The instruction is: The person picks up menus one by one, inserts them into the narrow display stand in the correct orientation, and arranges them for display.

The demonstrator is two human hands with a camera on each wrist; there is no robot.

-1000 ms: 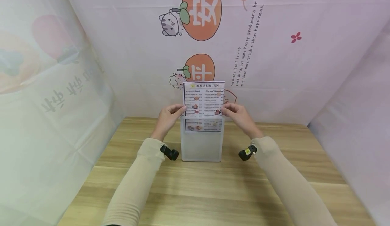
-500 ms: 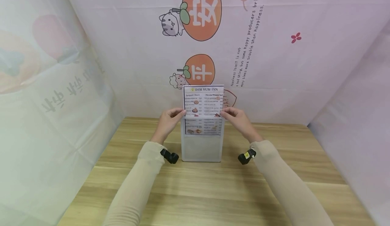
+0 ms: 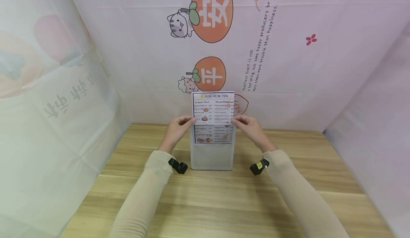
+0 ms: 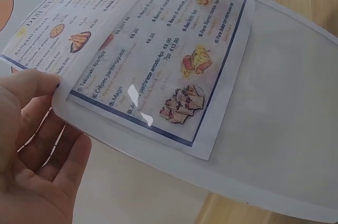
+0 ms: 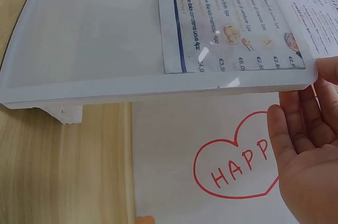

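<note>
Menu sheet (image 3: 213,106) has slid a bit further down into the clear holder (image 3: 212,156) compared with a second ago, and both hands have come down with it, while the holder hasn't budged. So right now the sheet is about half in: its lower part sits behind the holder's clear front, and the upper part with the DIM SUM INN header pokes out above the holder's top edge. Bottom edge of the paper is still well above the holder's base.

Left hand (image 3: 174,130) is at the holder's top left corner, thumb and finger pinching the paper's edge, other fingers loosely bent by the holder's side. Right hand (image 3: 253,129) does the same at the top right corner, though its wrist view cuts off part of the thumb.

Holder stands on a wood-look table (image 3: 205,202), with a little white piece (image 5: 66,112) sticking out near its base. Black wrist cameras (image 3: 177,166) flank the holder, strapped by the beige sleeves (image 3: 141,195). Behind the holder hangs a pale printed cloth (image 3: 144,52), with a red HAPPY heart (image 5: 235,166) just off the holder's right side.
</note>
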